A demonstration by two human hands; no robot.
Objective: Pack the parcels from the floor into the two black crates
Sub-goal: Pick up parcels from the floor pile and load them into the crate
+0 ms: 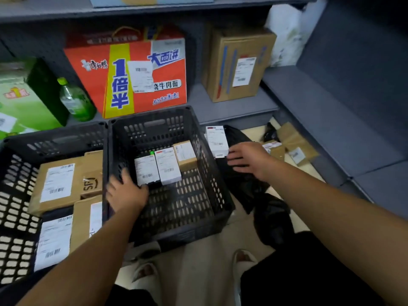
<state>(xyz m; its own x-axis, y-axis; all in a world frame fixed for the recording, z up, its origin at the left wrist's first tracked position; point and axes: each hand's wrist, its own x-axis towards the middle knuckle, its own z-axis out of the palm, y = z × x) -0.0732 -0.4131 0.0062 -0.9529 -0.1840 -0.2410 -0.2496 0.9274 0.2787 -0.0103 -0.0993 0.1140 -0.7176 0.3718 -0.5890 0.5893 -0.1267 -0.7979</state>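
Note:
Two black crates stand side by side on the floor. The left crate (13, 195) holds several brown and dark parcels with white labels. Three small labelled boxes (167, 164) lie at the back of the right crate (220, 195). My left hand (127, 193) reaches into the right crate, its fingers touching the nearest small box. My right hand (247, 159) hovers with fingers spread over a black plastic-bag parcel (242, 182) with a white label (217, 140) on the floor to the right. Small brown parcels (295, 144) lie beyond it.
Grey shelving rises behind the crates, carrying an orange noodle carton (132, 74), a brown box (238, 62), a green box (24, 102) and a green bottle (76, 100). A grey unit (353, 107) runs along the right. My slippered feet (194, 270) are near the right crate.

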